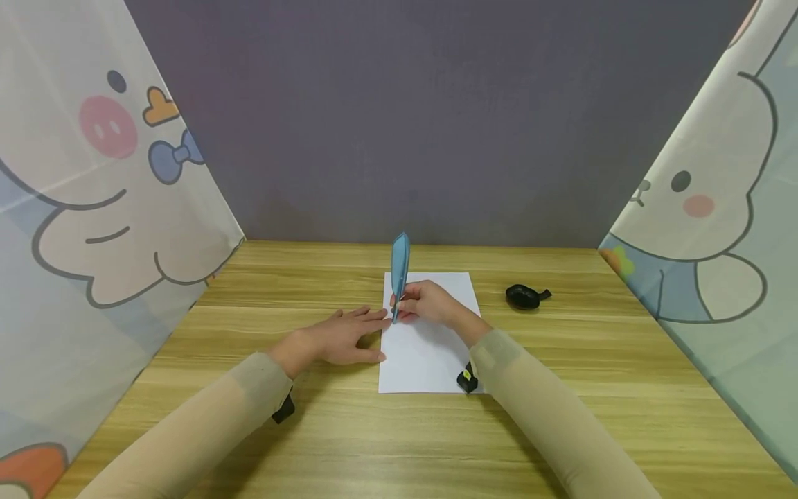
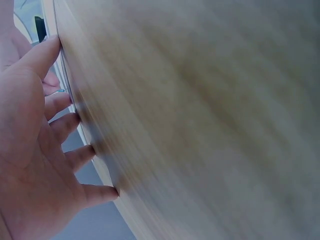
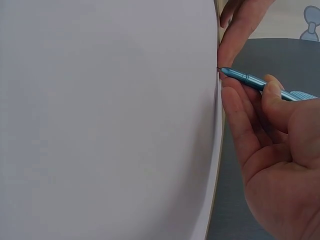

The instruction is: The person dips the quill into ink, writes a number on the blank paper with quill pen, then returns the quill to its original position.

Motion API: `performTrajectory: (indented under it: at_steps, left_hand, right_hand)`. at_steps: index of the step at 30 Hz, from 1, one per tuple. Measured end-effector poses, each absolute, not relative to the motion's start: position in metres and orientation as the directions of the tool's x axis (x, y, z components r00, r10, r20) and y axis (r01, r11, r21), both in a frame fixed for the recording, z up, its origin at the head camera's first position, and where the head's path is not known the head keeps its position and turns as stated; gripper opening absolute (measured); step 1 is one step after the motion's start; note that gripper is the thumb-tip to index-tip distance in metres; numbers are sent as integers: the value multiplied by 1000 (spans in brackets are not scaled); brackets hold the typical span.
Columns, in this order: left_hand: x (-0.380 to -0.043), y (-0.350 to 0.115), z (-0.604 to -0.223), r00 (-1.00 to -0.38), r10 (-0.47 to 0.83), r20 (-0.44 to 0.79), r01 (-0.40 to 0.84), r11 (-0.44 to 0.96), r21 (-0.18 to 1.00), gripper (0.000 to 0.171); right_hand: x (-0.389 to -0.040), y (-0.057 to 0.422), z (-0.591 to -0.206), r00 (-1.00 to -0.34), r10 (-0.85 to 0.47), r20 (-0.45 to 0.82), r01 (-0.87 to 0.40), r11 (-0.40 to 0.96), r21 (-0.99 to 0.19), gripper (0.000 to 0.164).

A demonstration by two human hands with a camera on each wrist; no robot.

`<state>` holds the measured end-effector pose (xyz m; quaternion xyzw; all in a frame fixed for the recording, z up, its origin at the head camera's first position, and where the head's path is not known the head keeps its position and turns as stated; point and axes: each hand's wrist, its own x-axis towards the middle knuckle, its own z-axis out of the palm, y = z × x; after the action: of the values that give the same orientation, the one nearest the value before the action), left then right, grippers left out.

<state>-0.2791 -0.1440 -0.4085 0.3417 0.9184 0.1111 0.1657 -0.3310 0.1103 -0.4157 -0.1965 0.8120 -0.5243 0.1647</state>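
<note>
My right hand (image 1: pixel 431 303) pinches a blue feather-shaped pen (image 1: pixel 400 267) between thumb and fingers. The pen stands nearly upright, its feather end up and its tip down at the left part of a white sheet of paper (image 1: pixel 430 357). In the right wrist view the dark point of the pen (image 3: pixel 255 81) meets the paper (image 3: pixel 100 110), which shows no marks there. My left hand (image 1: pixel 349 338) lies with fingers spread on the table, fingertips at the sheet's left edge. Its fingertips press down in the left wrist view, where the hand (image 2: pixel 30 145) holds nothing.
A small black rounded object with a short tab (image 1: pixel 524 296) lies on the wooden table (image 1: pixel 561 360), right of the paper. Black wrist cameras show under both forearms. A grey panel (image 1: pixel 405 125) rises at the back, with cartoon-printed cloths (image 1: pixel 100 173) at both sides.
</note>
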Motion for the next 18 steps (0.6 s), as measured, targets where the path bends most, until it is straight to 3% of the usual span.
performTrajectory:
  at_steps: [18]
  left_hand:
    - [-278,-144,-407,-714,663,-226,589,742,319,81]
  right_hand:
    - [-319,111,-413,-840,-535,-87,-131,357,-925,21]
